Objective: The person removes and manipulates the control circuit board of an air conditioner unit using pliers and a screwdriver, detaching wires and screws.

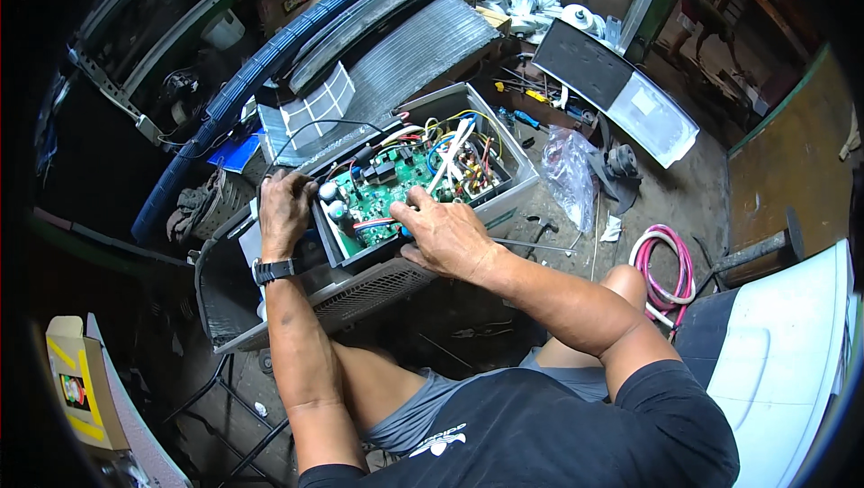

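Note:
A green circuit board (385, 191) with capacitors and many coloured wires sits in a black tray (360, 258), inside an opened grey metal housing (517, 195). At the tray's left end my left hand (286, 204) is closed, its fingers curled; what they grip is hidden. A thin black cable arches from beside that hand over the housing. My right hand (445, 231) is closed on the tray's near edge, thumb over the board and fingers curled below. A small blue piece shows by its fingertips. Under the tray lies a dark casing with a grille (373, 290).
Finned coil panels (423, 42) and a long blue ribbed part (243, 78) lie behind. Screwdrivers (525, 117), a plastic bag (569, 173) and a coiled pink-and-white hose (663, 267) are right. A white panel (778, 344) stands near right, a cardboard box (85, 384) near left.

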Available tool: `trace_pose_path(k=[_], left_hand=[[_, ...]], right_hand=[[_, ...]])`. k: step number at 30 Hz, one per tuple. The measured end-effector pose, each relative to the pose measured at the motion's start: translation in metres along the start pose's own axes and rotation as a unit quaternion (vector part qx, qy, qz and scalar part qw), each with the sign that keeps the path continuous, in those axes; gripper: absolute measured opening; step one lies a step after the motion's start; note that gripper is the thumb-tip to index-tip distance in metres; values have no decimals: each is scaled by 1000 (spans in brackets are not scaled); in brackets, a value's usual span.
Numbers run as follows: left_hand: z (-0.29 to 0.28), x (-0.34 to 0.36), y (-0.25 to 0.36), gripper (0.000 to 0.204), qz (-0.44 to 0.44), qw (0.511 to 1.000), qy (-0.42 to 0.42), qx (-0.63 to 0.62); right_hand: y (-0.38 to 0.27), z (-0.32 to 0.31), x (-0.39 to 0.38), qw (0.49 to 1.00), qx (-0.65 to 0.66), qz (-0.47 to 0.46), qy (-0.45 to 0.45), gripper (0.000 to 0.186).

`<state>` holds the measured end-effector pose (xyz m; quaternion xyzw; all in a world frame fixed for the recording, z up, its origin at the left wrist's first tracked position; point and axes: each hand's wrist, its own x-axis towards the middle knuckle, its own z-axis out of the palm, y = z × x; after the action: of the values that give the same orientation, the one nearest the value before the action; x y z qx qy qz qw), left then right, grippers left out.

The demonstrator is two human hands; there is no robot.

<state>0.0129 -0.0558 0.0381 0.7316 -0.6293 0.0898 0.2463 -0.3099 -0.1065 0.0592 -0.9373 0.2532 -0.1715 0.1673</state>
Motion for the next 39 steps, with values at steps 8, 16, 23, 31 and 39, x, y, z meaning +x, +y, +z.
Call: trace_pose_path(k=[8, 16, 23, 31, 39], left_hand=[[29, -9, -9, 13, -24, 993, 109, 25], [32, -12, -14, 17, -32, 994, 91, -55], [29, -14, -18, 34, -124, 959, -37, -253], [11, -29, -13, 54, -140, 966, -37, -216], [-54, -65, 70, 128, -166, 930, -261, -197]], right_hand=[[8, 3, 0, 1000, -6, -3, -2, 72], [36, 3, -40, 988, 41, 39, 144, 63], [59, -12, -42, 991, -7, 73, 110, 37], [88, -51, -37, 991, -21, 93, 94, 32], [110, -86, -33, 965, -29, 232, -119, 60]])
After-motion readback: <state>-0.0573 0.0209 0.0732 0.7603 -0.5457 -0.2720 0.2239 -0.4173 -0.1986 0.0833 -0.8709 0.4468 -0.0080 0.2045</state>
